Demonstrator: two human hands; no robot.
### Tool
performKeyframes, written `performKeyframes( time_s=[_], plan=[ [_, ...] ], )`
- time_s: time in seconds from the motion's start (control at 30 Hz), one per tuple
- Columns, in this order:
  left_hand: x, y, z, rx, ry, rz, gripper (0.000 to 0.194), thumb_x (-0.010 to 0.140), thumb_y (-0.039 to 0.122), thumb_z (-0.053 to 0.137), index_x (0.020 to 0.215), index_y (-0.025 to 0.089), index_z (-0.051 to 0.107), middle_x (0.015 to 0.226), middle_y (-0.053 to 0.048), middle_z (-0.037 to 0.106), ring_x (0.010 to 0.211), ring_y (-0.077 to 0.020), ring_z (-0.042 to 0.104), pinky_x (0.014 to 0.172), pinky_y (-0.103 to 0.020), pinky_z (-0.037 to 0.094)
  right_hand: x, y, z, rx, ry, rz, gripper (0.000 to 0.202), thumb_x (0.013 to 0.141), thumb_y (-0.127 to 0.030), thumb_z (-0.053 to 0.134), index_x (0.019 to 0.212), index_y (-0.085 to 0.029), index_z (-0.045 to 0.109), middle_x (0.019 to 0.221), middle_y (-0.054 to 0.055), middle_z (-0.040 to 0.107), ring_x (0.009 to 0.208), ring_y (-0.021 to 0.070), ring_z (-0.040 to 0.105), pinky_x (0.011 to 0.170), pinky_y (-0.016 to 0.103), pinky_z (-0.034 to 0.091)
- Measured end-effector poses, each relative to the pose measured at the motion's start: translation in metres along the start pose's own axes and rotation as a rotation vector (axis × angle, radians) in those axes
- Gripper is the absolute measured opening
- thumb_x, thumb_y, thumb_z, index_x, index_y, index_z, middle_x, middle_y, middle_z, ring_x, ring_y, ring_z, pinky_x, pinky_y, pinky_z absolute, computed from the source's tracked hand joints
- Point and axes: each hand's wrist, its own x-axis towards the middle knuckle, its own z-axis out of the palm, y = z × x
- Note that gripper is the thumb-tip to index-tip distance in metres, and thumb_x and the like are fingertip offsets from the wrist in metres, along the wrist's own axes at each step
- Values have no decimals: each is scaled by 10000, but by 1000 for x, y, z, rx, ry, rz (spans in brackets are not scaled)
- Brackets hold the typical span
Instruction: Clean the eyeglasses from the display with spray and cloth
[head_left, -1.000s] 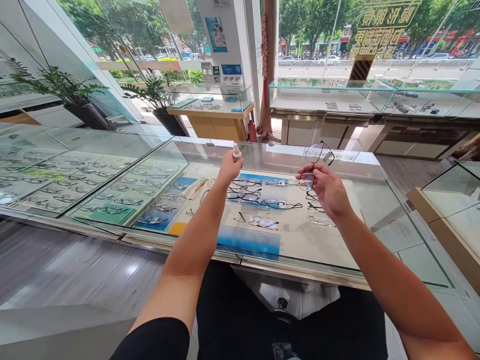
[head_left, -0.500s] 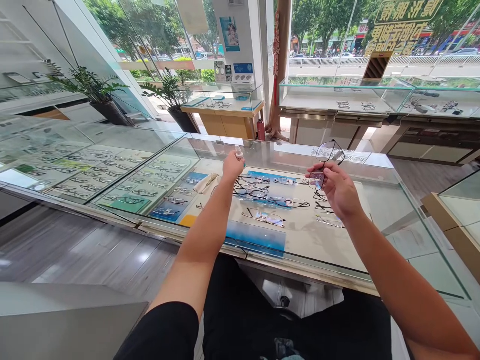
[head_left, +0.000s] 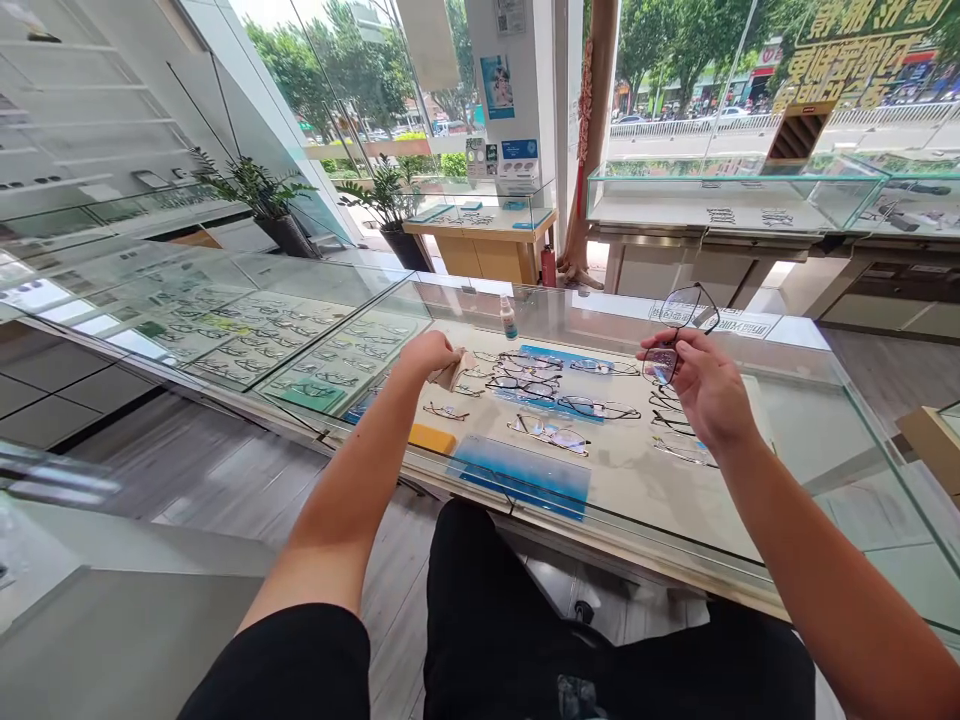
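My right hand [head_left: 709,385] pinches a pair of dark-framed glasses [head_left: 661,364] above the glass counter, and one lens shows droplets. Over at the left, my left hand [head_left: 429,356] has its fingers closed on a beige cloth [head_left: 454,371] lying on the glass. A small spray bottle [head_left: 508,320] stands upright beyond the cloth, touched by neither hand. Between my hands, rows of glasses [head_left: 551,435] are seen through the counter top [head_left: 645,510], some over blue sheets.
More display cases [head_left: 731,207] stand by the windows. Potted plants [head_left: 277,205] and a red extinguisher [head_left: 548,266] are beyond the counter. A yellow object [head_left: 432,439] lies near the counter's front edge, beside a blue sheet [head_left: 525,475].
My left hand has let go of the spray bottle, moved left and nearer, and taken hold of the cloth. My right hand still holds the glasses. The view has shifted left.
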Motion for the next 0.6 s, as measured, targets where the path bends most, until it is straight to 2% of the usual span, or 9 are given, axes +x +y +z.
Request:
performKeyframes(
  time_s=[0.13, 0.3, 0.43, 0.6],
  plan=[
    [-10, -2, 9, -8, 29, 44, 209, 718, 385, 858, 752, 240, 711, 1039, -158, 831, 1156, -415, 727, 977, -459, 552, 1, 2, -2, 15, -1, -1, 146, 989, -379, 689, 1049, -292, 789, 1115, 47, 812, 1050, 235, 792, 982, 411, 615],
    [-17, 2, 10, -97, 109, 45, 186, 826, 366, 785, 779, 239, 657, 1071, -175, 808, 1188, -414, 706, 1001, -459, 533, 3, 3, -2, 3, 12, 1, 148, 961, -403, 717, 1030, -289, 781, 1102, 51, 815, 1066, 257, 794, 982, 438, 621],
    [-17, 0, -11, -231, 208, 5, 144, 963, 366, 651, 905, 238, 622, 990, -160, 772, 1060, -373, 710, 956, -459, 544, 3, 0, -1, 21, 16, 4, 148, 959, -394, 716, 1030, -284, 787, 1103, 51, 819, 1047, 245, 791, 971, 424, 619],
    [-19, 9, -57, -391, 301, 66, 218, 1020, 418, 615, 950, 212, 630, 843, -68, 713, 843, -271, 664, 848, -400, 546, 2, -3, -1, 33, 8, -7, 145, 974, -391, 705, 1031, -283, 782, 1102, 56, 818, 1060, 250, 791, 926, 417, 620]
  ],
)
